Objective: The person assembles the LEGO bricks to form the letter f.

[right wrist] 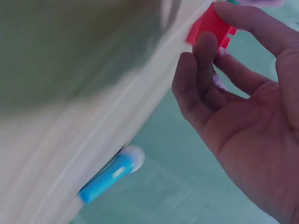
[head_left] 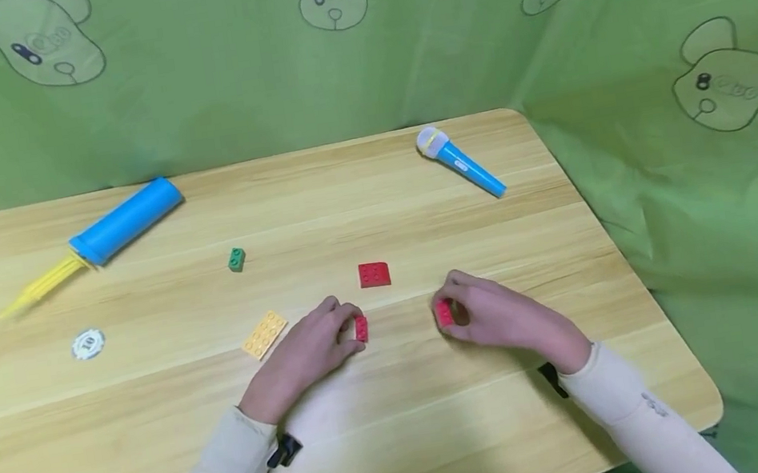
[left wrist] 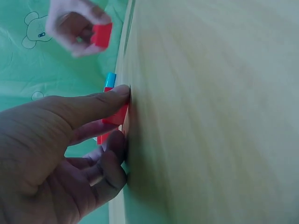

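In the head view my left hand [head_left: 310,347] pinches a small red toy brick [head_left: 361,329] between thumb and fingers, low at the tabletop. The left wrist view shows this red brick [left wrist: 117,113] partly covered by the thumb. To the right, my right hand [head_left: 495,313] pinches another red brick [head_left: 444,313]; its studs stick out sideways in the right wrist view, where the thumb and a finger grip the brick [right wrist: 212,27]. A gap of bare wood separates the hands. Just beyond them lies a wider red brick [head_left: 374,274] with one rounded side, touched by neither hand.
Beside the left hand lies a light orange brick [head_left: 265,335]. Farther left are a green brick [head_left: 237,260], a round chip [head_left: 88,344] marked 10 and a blue and yellow pump [head_left: 126,223]. A blue toy microphone [head_left: 463,162] sits at the back right of the wooden table [head_left: 408,442].
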`<action>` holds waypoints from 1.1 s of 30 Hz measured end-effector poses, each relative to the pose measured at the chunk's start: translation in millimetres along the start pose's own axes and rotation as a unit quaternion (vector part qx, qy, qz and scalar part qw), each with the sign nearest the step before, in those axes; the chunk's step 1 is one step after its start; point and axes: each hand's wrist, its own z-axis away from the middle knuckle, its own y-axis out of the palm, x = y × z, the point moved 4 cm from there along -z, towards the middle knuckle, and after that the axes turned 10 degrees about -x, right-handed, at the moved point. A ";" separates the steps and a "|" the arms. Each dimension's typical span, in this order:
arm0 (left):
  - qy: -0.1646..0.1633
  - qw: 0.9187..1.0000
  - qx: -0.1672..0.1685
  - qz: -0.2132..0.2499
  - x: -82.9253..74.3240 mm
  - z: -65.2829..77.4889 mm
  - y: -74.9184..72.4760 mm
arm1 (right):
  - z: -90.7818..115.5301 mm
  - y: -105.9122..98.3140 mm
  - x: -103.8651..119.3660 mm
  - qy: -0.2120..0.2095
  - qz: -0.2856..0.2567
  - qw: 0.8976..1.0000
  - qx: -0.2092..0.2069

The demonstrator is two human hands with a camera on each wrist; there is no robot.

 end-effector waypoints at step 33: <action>-0.019 0.999 -0.043 0.004 18.1 17.7 -11.8 | -59.9 57.3 106.2 -0.158 0.122 0.978 -0.068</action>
